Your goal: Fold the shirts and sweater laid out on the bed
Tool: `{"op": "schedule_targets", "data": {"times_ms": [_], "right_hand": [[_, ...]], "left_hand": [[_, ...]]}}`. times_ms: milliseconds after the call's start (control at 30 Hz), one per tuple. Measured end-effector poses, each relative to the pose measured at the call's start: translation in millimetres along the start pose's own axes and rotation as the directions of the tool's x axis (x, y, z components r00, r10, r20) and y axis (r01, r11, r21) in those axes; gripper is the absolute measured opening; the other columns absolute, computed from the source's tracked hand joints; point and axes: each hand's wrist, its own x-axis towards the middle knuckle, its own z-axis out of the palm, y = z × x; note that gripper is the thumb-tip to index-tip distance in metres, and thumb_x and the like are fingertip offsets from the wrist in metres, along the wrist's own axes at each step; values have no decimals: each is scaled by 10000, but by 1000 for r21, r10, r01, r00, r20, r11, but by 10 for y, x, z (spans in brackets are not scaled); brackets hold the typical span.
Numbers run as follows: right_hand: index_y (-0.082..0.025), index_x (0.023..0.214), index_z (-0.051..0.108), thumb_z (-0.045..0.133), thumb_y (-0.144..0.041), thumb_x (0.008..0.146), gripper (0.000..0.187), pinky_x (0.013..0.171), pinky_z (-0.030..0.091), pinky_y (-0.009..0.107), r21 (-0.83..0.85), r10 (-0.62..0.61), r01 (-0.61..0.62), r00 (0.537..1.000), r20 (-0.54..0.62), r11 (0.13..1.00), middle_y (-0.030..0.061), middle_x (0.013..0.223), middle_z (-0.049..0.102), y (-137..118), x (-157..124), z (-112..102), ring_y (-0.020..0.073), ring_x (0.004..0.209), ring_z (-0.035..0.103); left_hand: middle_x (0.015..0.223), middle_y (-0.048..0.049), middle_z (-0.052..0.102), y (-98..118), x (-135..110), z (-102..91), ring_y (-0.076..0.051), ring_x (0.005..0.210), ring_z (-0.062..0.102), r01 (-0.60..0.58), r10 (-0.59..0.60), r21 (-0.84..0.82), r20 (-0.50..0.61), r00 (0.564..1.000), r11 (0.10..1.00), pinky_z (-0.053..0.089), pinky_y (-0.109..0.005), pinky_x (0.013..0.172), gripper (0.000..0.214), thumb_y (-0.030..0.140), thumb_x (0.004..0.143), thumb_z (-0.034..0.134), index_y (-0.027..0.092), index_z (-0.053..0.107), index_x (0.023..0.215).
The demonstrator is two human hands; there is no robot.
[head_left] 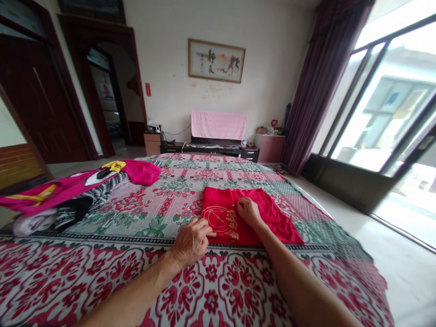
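Observation:
A red garment with gold lettering and a round gold print lies on a patterned bedspread, its left part folded over into a rectangle. At the garment's lower left edge, my left hand is closed with its fingers curled on the cloth and the thumb lying along the red fabric. Higher up, to the right of the gold print, my right hand pinches the cloth near the middle of the garment. The right part of the garment spreads out loosely, with wrinkles. Some of my fingertips are hidden behind the hands.
Left on the patterned bedspread lies a pile of clothes, with a magenta garment above a black-and-white one. Past the bed's far edge stands a low black cabinet under a pink cloth. Glass doors are at right.

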Motion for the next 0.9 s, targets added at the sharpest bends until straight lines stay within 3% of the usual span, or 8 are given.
{"op": "schedule_targets", "data": {"times_ms": [233, 433, 567, 767, 900], "right_hand": [[-203, 715, 720, 508, -212, 784, 223, 656, 427, 199, 48, -26, 16, 977, 213, 999, 5, 724, 703, -28, 142, -126, 148, 709, 620], [-212, 863, 736, 510, -216, 772, 243, 608, 413, 192, 44, 147, -151, 986, 82, 988, -10, 718, 698, 73, 437, -89, 146, 717, 628], [-182, 717, 727, 545, -236, 745, 192, 558, 400, 193, 27, 131, -136, 982, 135, 990, -10, 576, 646, 97, 547, -4, 143, 609, 610], [-205, 1006, 715, 592, -257, 743, 295, 656, 458, 205, 72, 84, -92, 991, 107, 993, 18, 849, 739, 59, 517, 47, 168, 771, 668], [-167, 1011, 705, 586, -228, 744, 298, 627, 464, 199, 126, 109, -124, 987, 118, 984, 25, 734, 730, 22, 483, -3, 158, 679, 670]], "left_hand": [[858, -48, 626, -22, 2, 17, -192, 904, 520, -67, 64, -45, -79, 995, 997, 455, -323, 816, 289, 36, 726, 481, 209, 690, 825], [807, -43, 623, 1, 16, -1, -172, 817, 538, -49, 41, -95, -85, 996, 994, 457, -310, 776, 180, 207, 836, 506, 207, 685, 830], [821, -38, 618, 1, 25, 5, -168, 823, 530, -63, 55, -91, -84, 995, 994, 450, -306, 770, 167, 184, 833, 505, 203, 666, 796], [849, -45, 606, -5, 20, 12, -173, 858, 523, -83, 74, -106, -89, 993, 991, 457, -308, 777, 163, 179, 836, 512, 213, 671, 841], [947, -54, 608, 11, 23, -1, -186, 904, 522, -94, 86, -80, -103, 991, 992, 454, -322, 807, 205, 170, 838, 510, 226, 669, 955]]}}
